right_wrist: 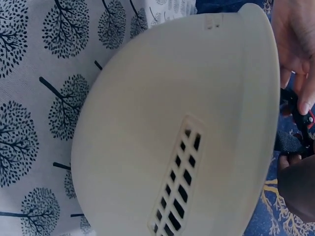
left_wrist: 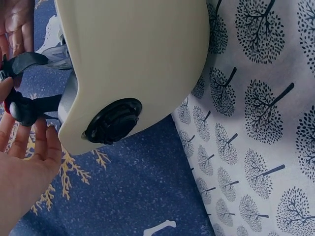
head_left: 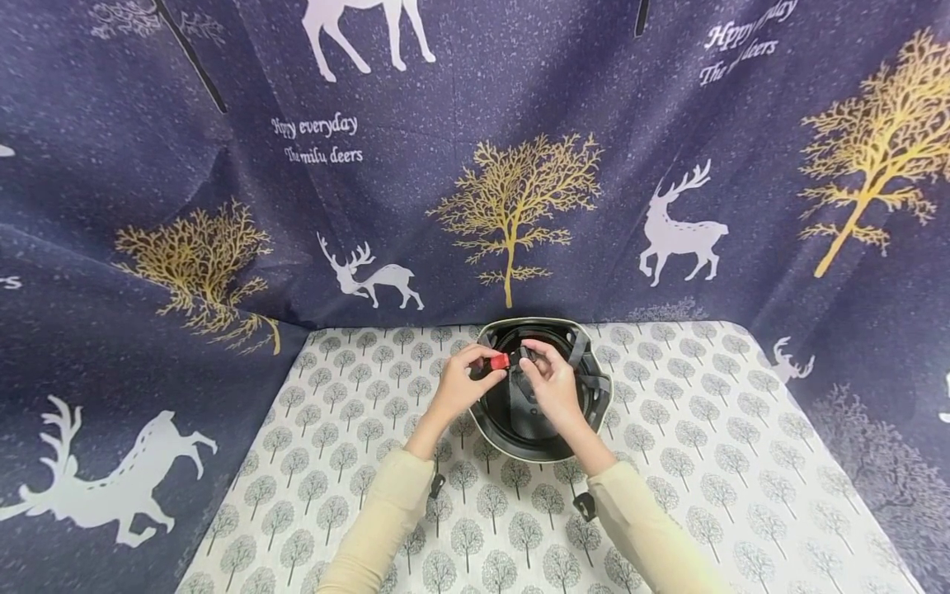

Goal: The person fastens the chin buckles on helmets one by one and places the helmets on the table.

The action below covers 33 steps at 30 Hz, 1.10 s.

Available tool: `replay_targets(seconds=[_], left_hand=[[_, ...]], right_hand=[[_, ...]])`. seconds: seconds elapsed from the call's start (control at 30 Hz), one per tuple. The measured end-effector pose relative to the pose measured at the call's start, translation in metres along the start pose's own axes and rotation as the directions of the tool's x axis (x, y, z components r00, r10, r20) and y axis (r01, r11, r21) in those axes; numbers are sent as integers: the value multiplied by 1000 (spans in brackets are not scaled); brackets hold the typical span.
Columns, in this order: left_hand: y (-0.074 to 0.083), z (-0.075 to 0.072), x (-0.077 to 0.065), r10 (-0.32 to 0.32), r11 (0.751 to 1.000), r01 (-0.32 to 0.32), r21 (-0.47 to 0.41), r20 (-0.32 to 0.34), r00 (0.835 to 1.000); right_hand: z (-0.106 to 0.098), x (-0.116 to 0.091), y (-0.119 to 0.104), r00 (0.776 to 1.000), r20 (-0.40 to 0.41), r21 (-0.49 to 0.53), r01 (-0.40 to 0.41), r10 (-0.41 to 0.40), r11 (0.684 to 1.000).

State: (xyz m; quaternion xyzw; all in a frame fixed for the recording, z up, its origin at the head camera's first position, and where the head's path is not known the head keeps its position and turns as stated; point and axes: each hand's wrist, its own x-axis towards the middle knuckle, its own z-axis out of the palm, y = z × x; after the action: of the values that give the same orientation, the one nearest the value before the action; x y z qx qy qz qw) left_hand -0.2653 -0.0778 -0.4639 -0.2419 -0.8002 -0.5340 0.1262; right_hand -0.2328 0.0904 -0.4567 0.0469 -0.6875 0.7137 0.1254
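Note:
An upturned helmet (head_left: pixel 540 452) lies on the table with its dark inside facing up. Its pale cream shell (left_wrist: pixel 142 49) fills much of both wrist views. Above the opening, my left hand (head_left: pixel 458 386) pinches a red and black chin strap buckle (head_left: pixel 500 362) between thumb and fingers. Close to it on the right, my right hand (head_left: pixel 558 399) pinches a black part of the chin strap, mostly covered by the fingertips. Whether the buckle's two halves are joined is hard to tell. Black webbing (left_wrist: pixel 47 103) runs from the buckle to the helmet's edge.
A black round knob (left_wrist: pixel 115 120) sits on the shell's side, and a slotted vent (right_wrist: pixel 178 182) on the other side. A tree-patterned cloth (head_left: pixel 356 495) covers the table. Behind it hangs a dark blue curtain (head_left: pixel 460 99) with deer and trees.

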Motion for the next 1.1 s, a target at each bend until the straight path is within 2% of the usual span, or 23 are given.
replay_targets(seconds=[0.3,0.33,0.43,0.73,0.9,0.97,1.1], left_hand=[[0,4,0,-46,999,46,12,-19,999],[5,3,0,-57,998,57,8,-20,998],[6,4,-1,-59,998,59,-3,-28,998],[1,5,-3,-47,999,46,-19,-72,996],[3,8,-4,-20,998,13,-54,-121,992],[6,10,-4,2,999,-7,-38,-120,993],[23,9,-5,42,999,-41,13,-102,994]], right_hand=[[0,-1,2,996,-6,-12,-92,92,996],[0,-1,3,995,-10,-18,-100,100,995],[0,-1,3,993,-23,-28,-117,116,993],[5,2,5,995,-23,-10,-93,93,996],[5,6,2,997,-7,-25,-79,79,997],[5,6,2,997,3,-33,-79,79,996],[6,5,4,997,11,-72,-75,76,995]])
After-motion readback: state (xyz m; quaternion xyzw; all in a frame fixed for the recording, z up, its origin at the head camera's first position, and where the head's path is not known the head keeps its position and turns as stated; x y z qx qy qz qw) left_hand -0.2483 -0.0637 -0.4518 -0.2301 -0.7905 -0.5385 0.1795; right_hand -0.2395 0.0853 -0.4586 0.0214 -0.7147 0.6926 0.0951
